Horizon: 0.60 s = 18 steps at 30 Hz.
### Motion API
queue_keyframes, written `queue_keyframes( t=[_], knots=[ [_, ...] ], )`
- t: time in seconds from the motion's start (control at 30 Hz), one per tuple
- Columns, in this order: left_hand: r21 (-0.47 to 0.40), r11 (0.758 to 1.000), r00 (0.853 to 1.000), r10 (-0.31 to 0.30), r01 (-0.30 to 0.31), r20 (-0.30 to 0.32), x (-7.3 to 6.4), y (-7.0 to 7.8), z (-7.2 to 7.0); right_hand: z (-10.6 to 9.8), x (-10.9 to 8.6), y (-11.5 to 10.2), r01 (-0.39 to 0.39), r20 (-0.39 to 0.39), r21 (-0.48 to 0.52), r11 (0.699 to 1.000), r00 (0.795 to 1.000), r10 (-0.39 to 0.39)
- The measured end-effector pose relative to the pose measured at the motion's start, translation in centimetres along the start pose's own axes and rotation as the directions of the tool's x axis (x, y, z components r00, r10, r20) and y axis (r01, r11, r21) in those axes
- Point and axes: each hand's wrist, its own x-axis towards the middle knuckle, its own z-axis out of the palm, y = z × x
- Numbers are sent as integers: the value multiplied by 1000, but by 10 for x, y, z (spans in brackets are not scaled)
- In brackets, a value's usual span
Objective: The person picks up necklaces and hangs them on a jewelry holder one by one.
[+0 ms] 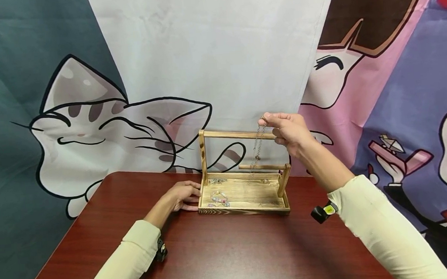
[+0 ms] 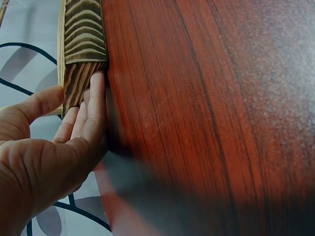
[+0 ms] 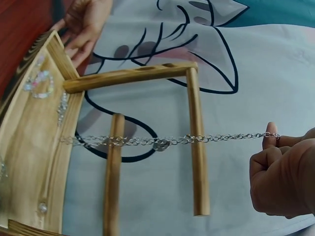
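My right hand pinches a silver chain necklace between thumb and finger. The chain hangs in a doubled strand with a small round pendant. In the right wrist view it crosses the upper bar and lower bar of a wooden jewellery stand; whether it touches them I cannot tell. My left hand rests against the left end of the stand's tray, its fingers extended along the wood and the thumb near the rim.
Beaded bracelets lie at the tray's front left, with a silver chain behind them. A small piece of jewellery sits at the tray's right. The stand is on a reddish-brown table. A printed cartoon curtain hangs behind.
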Motion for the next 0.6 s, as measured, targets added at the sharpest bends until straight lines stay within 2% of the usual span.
queue_keyframes(
  t=[0.6],
  knots=[
    [-5,1000,1000,-6,6,5,1,0,0,-16,4,-40,80,-47,95,992,996,-75]
  ],
)
